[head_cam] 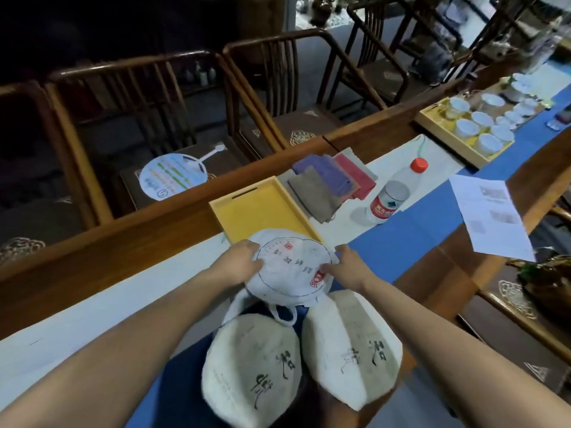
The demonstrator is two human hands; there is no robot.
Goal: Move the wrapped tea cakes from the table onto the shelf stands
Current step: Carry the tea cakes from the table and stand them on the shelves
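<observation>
A round tea cake in white paper with red seals and dark characters is held over the table, at the near edge of a yellow tray. My left hand grips its left rim and my right hand grips its right rim. Below it, close to me, stand two more wrapped tea cakes: one on the left and one on the right, both cream with black brush characters. A white strap hangs between them. No shelf stand can be made out.
The yellow wooden tray lies on the blue and white table runner. Folded cloths, a water bottle, loose papers and a tray of white cups lie to the right. Wooden chairs line the far side.
</observation>
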